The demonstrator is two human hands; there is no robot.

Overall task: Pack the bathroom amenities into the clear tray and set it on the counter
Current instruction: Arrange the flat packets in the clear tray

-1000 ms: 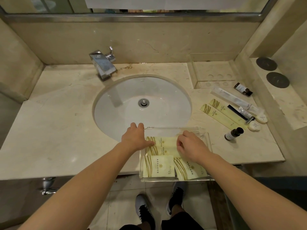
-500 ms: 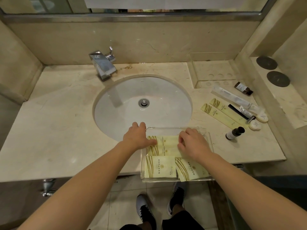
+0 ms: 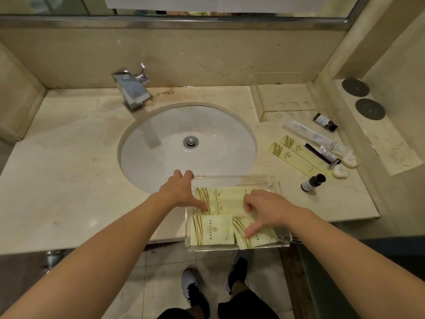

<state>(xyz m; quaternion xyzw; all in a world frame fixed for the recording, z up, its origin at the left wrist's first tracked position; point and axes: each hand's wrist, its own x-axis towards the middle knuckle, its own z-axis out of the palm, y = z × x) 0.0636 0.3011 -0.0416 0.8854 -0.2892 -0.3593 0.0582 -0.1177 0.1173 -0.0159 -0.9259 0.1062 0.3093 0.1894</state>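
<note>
The clear tray [image 3: 232, 177] sits at the counter's front edge, right of the sink, with its near side over the edge. Several pale yellow sachets [image 3: 212, 230] lie flat inside it. My left hand [image 3: 180, 192] is at the tray's far-left corner, fingers outside the wall and thumb inside on a sachet. My right hand [image 3: 264, 209] rests in the tray, fingers curled on the upper sachet and thumb spread onto the lower right one. To the right on the counter lie two long yellow packets [image 3: 296, 157], a wrapped toothbrush [image 3: 317, 137], a razor [image 3: 322, 154], two round soaps [image 3: 340, 172] and two small bottles [image 3: 312, 182].
The white sink [image 3: 188, 143] and chrome faucet [image 3: 132, 88] are just beyond the tray. A clear acrylic stand [image 3: 285, 100] is at the back right. Two dark round discs [image 3: 362, 97] lie on the raised right ledge. The floor and my shoes show below the counter edge.
My right thumb has spread down onto the lower right sachet. My left hand and the tray have barely moved.
</note>
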